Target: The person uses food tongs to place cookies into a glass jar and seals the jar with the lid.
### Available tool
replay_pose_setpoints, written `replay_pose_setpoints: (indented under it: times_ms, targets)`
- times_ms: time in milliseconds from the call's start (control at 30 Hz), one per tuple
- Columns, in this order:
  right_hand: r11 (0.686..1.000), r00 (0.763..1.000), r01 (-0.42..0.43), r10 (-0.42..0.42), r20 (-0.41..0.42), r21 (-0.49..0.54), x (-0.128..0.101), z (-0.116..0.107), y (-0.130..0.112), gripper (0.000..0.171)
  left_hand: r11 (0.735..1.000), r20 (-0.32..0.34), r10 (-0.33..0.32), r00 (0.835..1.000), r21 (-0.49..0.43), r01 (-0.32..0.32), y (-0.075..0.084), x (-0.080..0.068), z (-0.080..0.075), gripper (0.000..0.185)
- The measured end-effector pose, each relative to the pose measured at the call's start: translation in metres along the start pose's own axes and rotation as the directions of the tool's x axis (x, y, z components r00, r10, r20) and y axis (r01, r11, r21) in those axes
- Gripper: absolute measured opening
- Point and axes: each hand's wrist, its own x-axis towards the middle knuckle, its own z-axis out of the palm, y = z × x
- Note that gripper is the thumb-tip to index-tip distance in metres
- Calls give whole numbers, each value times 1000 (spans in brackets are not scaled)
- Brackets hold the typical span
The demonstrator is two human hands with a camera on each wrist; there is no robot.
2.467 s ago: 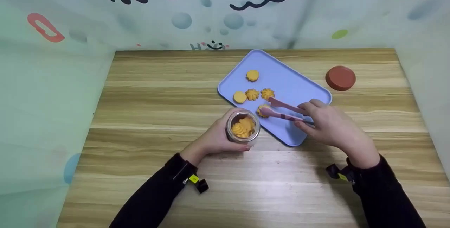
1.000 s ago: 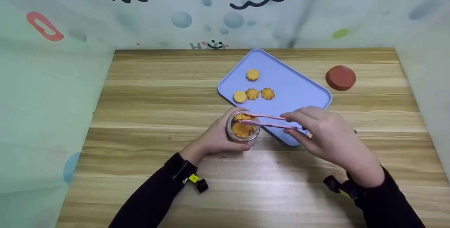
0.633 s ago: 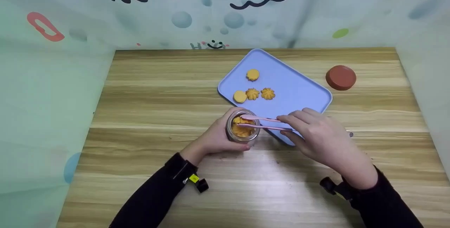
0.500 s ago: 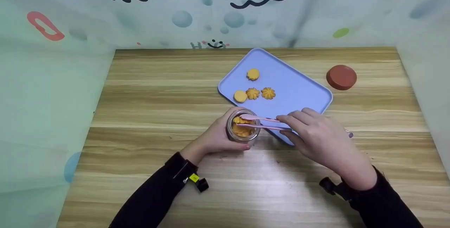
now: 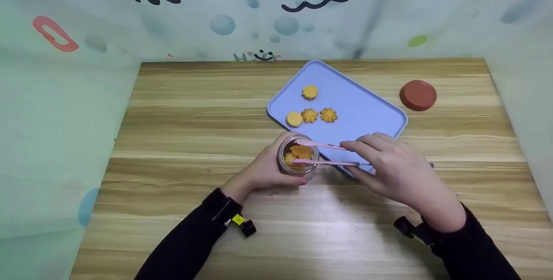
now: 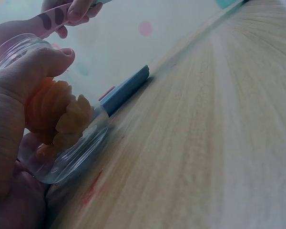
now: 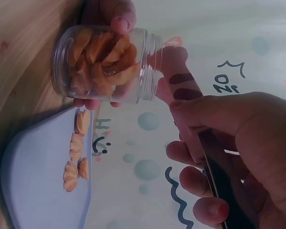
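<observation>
Head view: left hand (image 5: 263, 170) is wrapped around the jar (image 5: 298, 159) of cookies (image 5: 298, 154), upright on the surface (image 5: 181, 116). Right hand (image 5: 391, 165) pinches pink tongs (image 5: 322, 154); tips are spread over the jar mouth. Beyond the right hand, a blue tray (image 5: 367, 111) carries four cookies; red lid (image 5: 417, 95) lies well apart

black long sleeves (image 5: 185, 241), black wrist straps with small yellow tags (image 5: 238, 219).

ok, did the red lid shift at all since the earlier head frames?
No. The red lid lies right of the blue tray near the table's far right corner, as before.
</observation>
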Motion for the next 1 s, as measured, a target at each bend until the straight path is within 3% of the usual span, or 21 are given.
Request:
replay_pose_setpoints:
  times_ms: [367, 733, 1000]
  targets:
    - [998, 999, -25, 27, -37, 54, 1, -1, 6, 40, 999, -14, 1, 1000, 52, -1, 3, -1, -1, 93]
    - [973, 968, -213, 223, -118, 92, 3, 17, 33, 42, 1000, -19, -2, 1000, 24, 3, 4, -1, 0, 94]
    - [926, 928, -368, 371, -26, 80, -2, 41, 64, 45, 1000, -8, -14, 1000, 8, 14, 3, -1, 0, 94]
